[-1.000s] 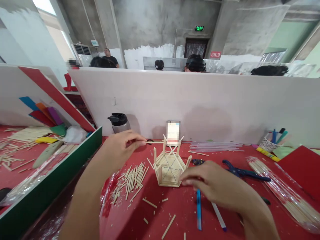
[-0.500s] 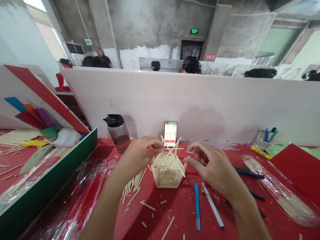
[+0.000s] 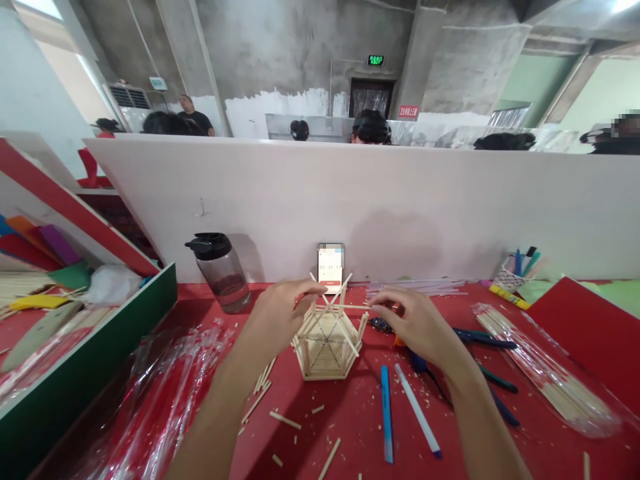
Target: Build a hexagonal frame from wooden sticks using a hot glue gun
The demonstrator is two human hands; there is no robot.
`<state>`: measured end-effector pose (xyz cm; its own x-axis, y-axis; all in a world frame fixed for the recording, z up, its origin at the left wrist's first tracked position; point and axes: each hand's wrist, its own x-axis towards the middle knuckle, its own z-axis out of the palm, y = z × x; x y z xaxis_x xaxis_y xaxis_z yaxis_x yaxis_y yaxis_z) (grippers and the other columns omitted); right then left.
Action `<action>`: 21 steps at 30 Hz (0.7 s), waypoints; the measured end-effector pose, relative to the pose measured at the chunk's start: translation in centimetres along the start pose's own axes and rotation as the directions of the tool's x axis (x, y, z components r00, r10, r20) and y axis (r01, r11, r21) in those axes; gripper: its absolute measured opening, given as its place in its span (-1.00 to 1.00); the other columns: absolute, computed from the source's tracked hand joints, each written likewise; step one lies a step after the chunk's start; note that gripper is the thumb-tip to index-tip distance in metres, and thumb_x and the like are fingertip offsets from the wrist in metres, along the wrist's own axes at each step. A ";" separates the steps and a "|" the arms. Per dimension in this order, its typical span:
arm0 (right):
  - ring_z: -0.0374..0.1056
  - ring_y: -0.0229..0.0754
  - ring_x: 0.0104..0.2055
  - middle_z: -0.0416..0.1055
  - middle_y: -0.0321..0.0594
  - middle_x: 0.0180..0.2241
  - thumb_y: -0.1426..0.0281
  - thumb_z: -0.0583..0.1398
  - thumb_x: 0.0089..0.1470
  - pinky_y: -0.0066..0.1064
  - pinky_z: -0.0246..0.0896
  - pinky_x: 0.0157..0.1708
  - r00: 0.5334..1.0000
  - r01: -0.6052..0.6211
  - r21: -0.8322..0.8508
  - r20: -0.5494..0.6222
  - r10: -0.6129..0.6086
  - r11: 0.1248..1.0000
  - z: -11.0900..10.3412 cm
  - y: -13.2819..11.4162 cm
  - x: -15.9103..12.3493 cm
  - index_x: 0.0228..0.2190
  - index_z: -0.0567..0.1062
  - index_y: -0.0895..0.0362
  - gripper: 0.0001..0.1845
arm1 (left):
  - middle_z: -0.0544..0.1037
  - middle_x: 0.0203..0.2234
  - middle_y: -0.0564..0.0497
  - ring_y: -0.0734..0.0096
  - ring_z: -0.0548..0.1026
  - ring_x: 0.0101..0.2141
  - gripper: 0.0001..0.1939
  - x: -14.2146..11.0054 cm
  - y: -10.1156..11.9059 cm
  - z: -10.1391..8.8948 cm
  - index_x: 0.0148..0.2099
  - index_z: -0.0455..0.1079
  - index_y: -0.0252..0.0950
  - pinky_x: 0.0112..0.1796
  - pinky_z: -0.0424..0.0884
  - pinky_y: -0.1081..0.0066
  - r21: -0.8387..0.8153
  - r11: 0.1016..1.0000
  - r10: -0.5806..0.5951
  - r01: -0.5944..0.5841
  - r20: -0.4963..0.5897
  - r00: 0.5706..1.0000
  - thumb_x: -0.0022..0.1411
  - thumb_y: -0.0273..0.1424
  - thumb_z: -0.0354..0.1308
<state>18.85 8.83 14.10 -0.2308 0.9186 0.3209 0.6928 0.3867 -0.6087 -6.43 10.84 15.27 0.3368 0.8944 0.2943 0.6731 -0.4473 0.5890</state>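
Note:
A hexagonal frame of thin wooden sticks stands on the red tabletop, dark lines crossing its floor and several sticks crossed at its top. Level above its far part lies a thin wooden stick. My left hand is closed at the left end of that stick, its fingertips partly hidden behind the crossed sticks. At the right end, my right hand pinches the stick between thumb and fingers. Below my left hand are loose cut sticks.
A phone leans against the white partition. To the left stand a water bottle and a green-sided divider. A blue pen, a white pen, pliers and bagged sticks lie to the right.
My right hand has closed on the right end of the stick, where its fingers were apart from it before. The view has shifted slightly to the right.

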 end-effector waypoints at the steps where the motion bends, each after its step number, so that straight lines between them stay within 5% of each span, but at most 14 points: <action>1: 0.44 -0.12 -0.17 0.57 -0.23 -0.21 0.34 0.16 0.19 -0.32 0.27 -0.18 1.000 -0.004 -0.005 0.012 0.004 1.000 0.1 0.3 0.0 -0.32 0.58 0.04 -0.82 | 0.63 -0.12 0.06 0.27 0.55 -0.10 -0.69 -0.1 -0.2 -0.3 -0.08 0.52 -0.11 -0.09 0.40 0.26 0.021 1.000 -0.022 0.022 -0.003 1.000 0.30 -0.44 -0.02; 21: 0.44 -0.13 -0.16 0.57 -0.22 -0.22 0.31 0.16 0.20 -0.33 0.23 -0.17 0.993 -0.057 -0.001 0.100 0.057 0.998 0.5 0.6 0.1 -0.31 0.57 0.08 -0.82 | 0.60 -0.08 -0.01 0.20 0.53 -0.10 -0.69 -1.8 -5.7 -4.4 -0.05 0.47 -0.17 -0.09 0.39 0.29 0.171 0.948 -0.281 0.269 0.048 0.959 0.29 -0.28 -0.04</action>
<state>18.96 9.16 13.40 -0.2581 0.9428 0.2111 0.7057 0.3332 -0.6252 -13.77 11.79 14.72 0.1653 0.9829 0.0807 0.8414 -0.1832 0.5083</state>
